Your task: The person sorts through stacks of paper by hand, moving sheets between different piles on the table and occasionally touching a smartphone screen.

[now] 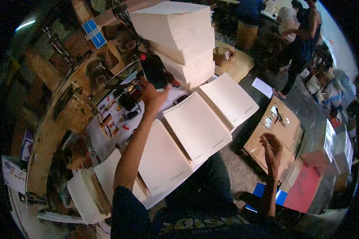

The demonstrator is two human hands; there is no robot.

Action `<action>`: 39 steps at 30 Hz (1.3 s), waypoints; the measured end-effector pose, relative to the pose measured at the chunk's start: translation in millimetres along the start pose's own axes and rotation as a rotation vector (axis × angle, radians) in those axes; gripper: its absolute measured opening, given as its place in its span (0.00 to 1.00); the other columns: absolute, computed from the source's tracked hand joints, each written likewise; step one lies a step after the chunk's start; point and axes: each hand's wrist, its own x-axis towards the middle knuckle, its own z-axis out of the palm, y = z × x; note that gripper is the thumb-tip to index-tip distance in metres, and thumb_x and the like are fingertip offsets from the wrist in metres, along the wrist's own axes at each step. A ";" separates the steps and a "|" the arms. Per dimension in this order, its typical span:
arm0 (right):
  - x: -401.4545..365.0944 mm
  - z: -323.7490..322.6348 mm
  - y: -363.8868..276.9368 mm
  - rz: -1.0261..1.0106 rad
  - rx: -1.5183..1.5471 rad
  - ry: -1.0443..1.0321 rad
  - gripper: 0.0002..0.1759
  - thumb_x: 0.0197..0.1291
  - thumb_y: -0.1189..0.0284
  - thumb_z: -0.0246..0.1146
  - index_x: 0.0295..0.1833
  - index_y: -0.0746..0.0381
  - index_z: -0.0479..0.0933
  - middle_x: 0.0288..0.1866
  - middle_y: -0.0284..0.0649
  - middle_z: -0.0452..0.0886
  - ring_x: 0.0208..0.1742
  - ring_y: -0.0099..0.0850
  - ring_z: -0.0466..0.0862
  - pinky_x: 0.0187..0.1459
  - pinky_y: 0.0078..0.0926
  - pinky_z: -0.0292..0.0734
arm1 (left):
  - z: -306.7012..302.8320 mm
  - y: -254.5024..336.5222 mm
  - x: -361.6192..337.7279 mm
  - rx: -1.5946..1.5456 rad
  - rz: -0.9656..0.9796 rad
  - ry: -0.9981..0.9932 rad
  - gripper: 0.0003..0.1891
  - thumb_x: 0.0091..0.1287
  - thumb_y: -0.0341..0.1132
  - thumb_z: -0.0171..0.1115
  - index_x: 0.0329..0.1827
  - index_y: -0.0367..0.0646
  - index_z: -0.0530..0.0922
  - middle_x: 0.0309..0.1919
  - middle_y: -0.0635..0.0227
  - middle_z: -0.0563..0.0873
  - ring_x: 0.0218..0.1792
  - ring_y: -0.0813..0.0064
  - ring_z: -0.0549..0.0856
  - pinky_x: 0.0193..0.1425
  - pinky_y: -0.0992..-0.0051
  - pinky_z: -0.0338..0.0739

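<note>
My left hand (pixel 154 97) reaches over the workbench past the paper blocks, its thumb stretched out from the fingers. It is close to a black object (pixel 153 69), and I see nothing held in it. Several white paper blocks or unbound books lie in a slanting row before me, among them a middle block (pixel 197 127), a right block (pixel 229 99) and a left block (pixel 163 159). My right hand (pixel 272 148) hangs in the air above a cardboard box (pixel 263 139). Its fingers are curled together, and whatever they may hold is hidden.
A tall stack of paper blocks (pixel 187 36) rises behind the row. Metal machine parts (pixel 97 71) and a blue box (pixel 94 34) occupy the left. A red sheet (pixel 305 189) and blue covers (pixel 281 197) lie lower right. Another person (pixel 303 44) stands at the back right.
</note>
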 end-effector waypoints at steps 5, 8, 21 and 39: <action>30.1 12.2 -27.4 -0.081 -0.077 -0.023 0.16 0.65 0.65 0.63 0.47 0.69 0.80 0.39 0.39 0.84 0.42 0.26 0.82 0.48 0.25 0.77 | -80.3 104.1 -111.7 -0.396 0.244 -0.357 0.33 0.54 0.40 0.71 0.61 0.36 0.67 0.53 0.48 0.77 0.56 0.47 0.76 0.62 0.57 0.69; 33.0 34.5 -47.8 -0.251 -0.006 -0.056 0.15 0.65 0.65 0.64 0.45 0.68 0.81 0.39 0.39 0.84 0.42 0.26 0.82 0.48 0.26 0.77 | -91.7 133.6 -172.2 -0.211 0.420 -0.478 0.29 0.57 0.41 0.69 0.57 0.35 0.70 0.51 0.49 0.78 0.52 0.53 0.77 0.55 0.56 0.71; 161.4 49.2 9.9 -0.217 -0.415 -0.055 0.23 0.49 0.60 0.75 0.46 0.64 0.82 0.46 0.46 0.84 0.50 0.35 0.83 0.47 0.33 0.79 | -62.0 158.7 -227.2 -0.052 0.389 -0.381 0.28 0.53 0.46 0.71 0.54 0.43 0.76 0.48 0.62 0.79 0.51 0.59 0.78 0.53 0.59 0.73; 123.3 9.8 -54.1 -0.141 0.206 -0.307 0.24 0.63 0.67 0.62 0.63 0.64 0.70 0.49 0.45 0.81 0.42 0.35 0.84 0.39 0.33 0.86 | -154.3 117.9 -208.6 -0.776 -0.104 -0.338 0.06 0.62 0.28 0.65 0.35 0.36 0.77 0.29 0.66 0.84 0.32 0.80 0.83 0.38 0.77 0.78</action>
